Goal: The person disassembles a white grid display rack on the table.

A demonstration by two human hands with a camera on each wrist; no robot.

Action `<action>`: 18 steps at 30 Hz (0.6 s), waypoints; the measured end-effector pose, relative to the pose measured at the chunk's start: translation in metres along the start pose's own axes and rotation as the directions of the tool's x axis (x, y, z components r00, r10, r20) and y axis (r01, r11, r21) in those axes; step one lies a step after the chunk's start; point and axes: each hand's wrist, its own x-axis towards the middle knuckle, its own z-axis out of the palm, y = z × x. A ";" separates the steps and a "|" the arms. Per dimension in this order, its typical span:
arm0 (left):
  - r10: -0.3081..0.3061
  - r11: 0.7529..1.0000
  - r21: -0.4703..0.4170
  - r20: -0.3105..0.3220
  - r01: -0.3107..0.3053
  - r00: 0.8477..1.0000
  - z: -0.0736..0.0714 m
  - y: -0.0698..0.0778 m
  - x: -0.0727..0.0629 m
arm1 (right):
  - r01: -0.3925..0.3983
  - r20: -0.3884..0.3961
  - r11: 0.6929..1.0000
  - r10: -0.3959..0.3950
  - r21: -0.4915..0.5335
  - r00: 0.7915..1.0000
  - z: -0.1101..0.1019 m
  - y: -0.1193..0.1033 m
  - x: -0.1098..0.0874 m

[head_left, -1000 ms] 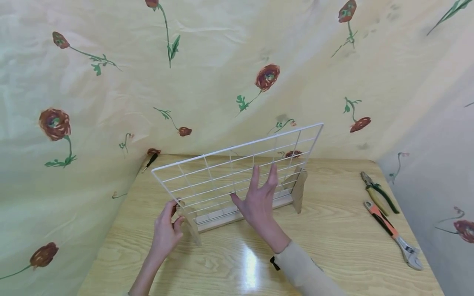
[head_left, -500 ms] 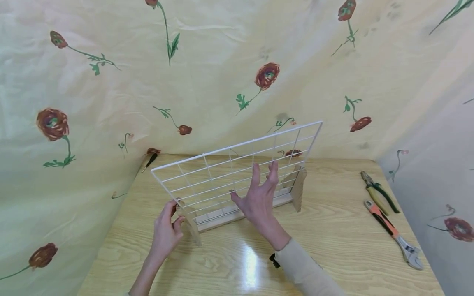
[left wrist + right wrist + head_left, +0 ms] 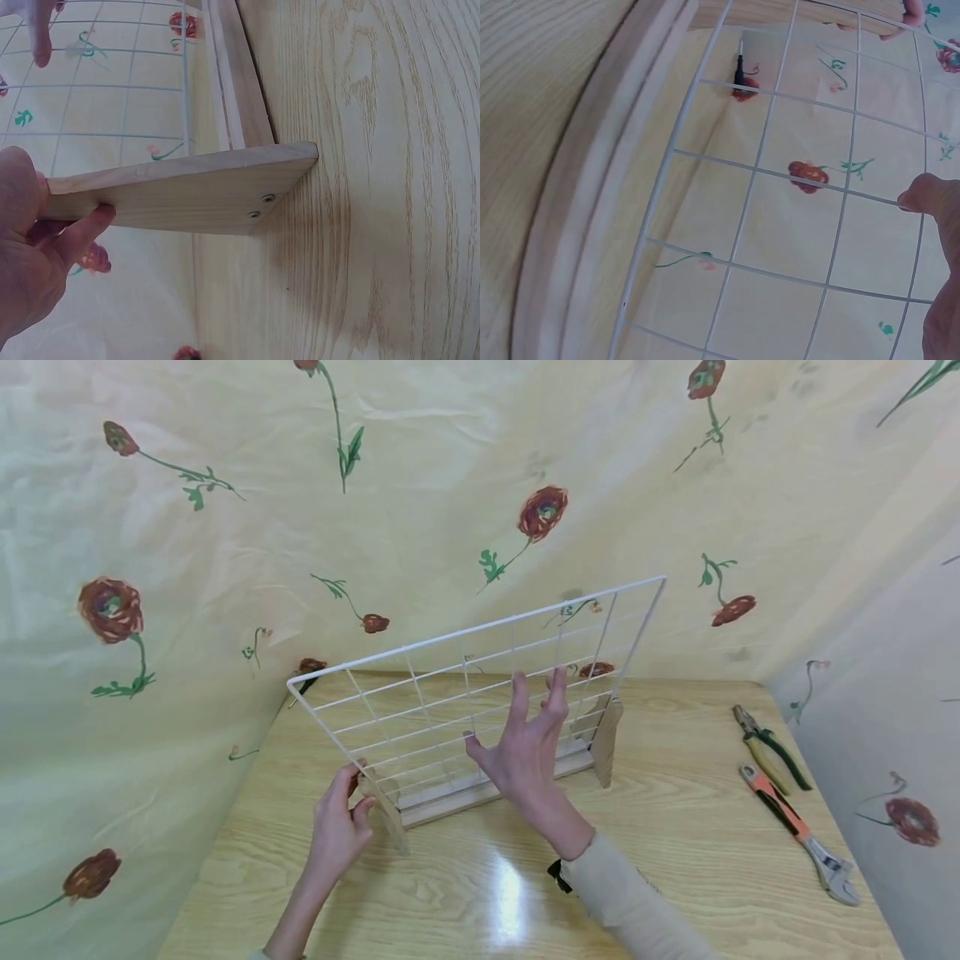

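Observation:
A white wire grid (image 3: 442, 675) leans at a slant between two wooden side panels, joined low down by a wooden crossbar (image 3: 450, 807). My left hand (image 3: 339, 827) pinches the upper end of the left side panel (image 3: 172, 191), thumb on its outer face. Two screw heads (image 3: 261, 206) show low on that panel. My right hand (image 3: 525, 760) grips the grid's wires with fingers spread wide; its thumb (image 3: 928, 193) lies against a wire. The right side panel (image 3: 606, 743) stands at the far end. The right fingertips' hold is partly hidden.
Pliers (image 3: 771, 747) and an adjustable wrench (image 3: 798, 835) lie at the right of the wooden table (image 3: 697, 860). A black-handled screwdriver (image 3: 739, 71) lies at the back left corner. A flower-patterned cloth (image 3: 420, 510) hangs behind the table.
The grid's top edge has risen and its left corner has shifted a little left. My right hand has moved slightly up with it. My left hand stays on the side panel.

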 end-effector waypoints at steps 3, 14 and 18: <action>-0.001 1.000 -0.009 0.001 0.001 1.000 0.000 0.000 0.000 | 0.001 0.006 1.000 -0.001 0.001 1.000 -0.004 -0.003 0.008; -0.002 1.000 -0.017 0.012 0.003 1.000 0.001 -0.005 -0.001 | 0.052 -0.016 0.999 -0.052 0.005 0.998 -0.013 -0.010 0.033; -0.003 1.000 -0.023 0.014 0.003 1.000 0.001 -0.005 -0.001 | 0.066 -0.024 0.998 -0.065 0.014 0.998 -0.015 -0.011 0.040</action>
